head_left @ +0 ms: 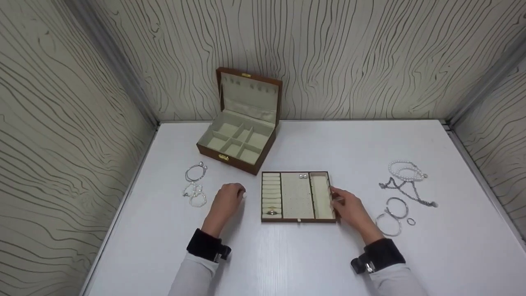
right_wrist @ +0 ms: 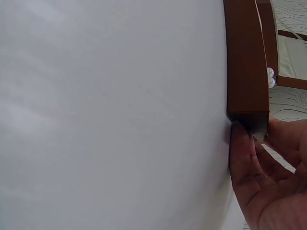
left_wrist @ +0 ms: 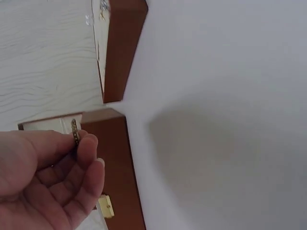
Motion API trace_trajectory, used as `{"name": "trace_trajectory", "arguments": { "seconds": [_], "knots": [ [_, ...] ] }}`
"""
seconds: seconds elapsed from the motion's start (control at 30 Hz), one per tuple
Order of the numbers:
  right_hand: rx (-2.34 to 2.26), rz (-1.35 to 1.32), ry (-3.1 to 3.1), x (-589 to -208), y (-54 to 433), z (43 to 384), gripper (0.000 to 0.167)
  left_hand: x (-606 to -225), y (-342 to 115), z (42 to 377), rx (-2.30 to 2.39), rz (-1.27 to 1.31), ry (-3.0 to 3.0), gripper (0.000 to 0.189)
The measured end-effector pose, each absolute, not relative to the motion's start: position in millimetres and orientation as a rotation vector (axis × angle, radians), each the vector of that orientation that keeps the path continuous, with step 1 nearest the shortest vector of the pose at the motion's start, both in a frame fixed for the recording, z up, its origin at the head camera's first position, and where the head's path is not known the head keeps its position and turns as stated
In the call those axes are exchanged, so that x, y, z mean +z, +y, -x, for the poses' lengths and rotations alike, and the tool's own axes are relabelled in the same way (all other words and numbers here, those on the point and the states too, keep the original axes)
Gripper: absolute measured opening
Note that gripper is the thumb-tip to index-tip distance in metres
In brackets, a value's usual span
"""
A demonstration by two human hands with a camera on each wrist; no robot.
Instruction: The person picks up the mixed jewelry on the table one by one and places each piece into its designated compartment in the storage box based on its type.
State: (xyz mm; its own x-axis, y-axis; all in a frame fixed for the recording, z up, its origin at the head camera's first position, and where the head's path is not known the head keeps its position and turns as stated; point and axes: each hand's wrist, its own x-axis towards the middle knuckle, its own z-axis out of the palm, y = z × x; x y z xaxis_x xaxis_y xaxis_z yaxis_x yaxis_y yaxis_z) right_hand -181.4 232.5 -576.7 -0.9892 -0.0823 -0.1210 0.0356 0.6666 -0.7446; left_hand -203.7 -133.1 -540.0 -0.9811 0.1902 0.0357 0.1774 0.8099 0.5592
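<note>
My left hand (head_left: 226,200) is low over the table, left of the jewelry tray (head_left: 296,195). Between thumb and fingertip it pinches a small ring (left_wrist: 74,130), a gold-toned studded band seen edge-on in the left wrist view. My right hand (head_left: 351,209) grips the tray's right side, with fingers at its outer wall and the thumb at the rim, as the right wrist view also shows. Rings (head_left: 271,212) sit in the lower slots of the tray's left section. A pair of pearl earrings (head_left: 303,176) is fixed at the top of its middle panel.
Behind the tray stands a brown jewelry box (head_left: 267,152), lid raised, with several lined compartments. Bracelets (head_left: 195,172) lie at the left. At the right are a pearl strand (head_left: 404,170), a silver chain (head_left: 407,191), bangles (head_left: 396,207) and a small ring (head_left: 411,221). Patterned walls enclose the table.
</note>
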Motion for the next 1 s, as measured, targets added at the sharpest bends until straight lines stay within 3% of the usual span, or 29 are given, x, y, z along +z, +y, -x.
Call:
{"name": "trace_trajectory", "arguments": {
  "seconds": [0.37,1.0],
  "knots": [
    [-1.235,0.032,2.733,-575.6,232.4,181.0,0.048,-539.1,-107.7,201.9,1.16,-0.44,2.845,0.01],
    [-1.235,0.003,2.723,-574.7,230.3,180.7,0.047,-558.3,-84.5,199.9,0.995,-0.497,2.94,0.005]
  ]
}}
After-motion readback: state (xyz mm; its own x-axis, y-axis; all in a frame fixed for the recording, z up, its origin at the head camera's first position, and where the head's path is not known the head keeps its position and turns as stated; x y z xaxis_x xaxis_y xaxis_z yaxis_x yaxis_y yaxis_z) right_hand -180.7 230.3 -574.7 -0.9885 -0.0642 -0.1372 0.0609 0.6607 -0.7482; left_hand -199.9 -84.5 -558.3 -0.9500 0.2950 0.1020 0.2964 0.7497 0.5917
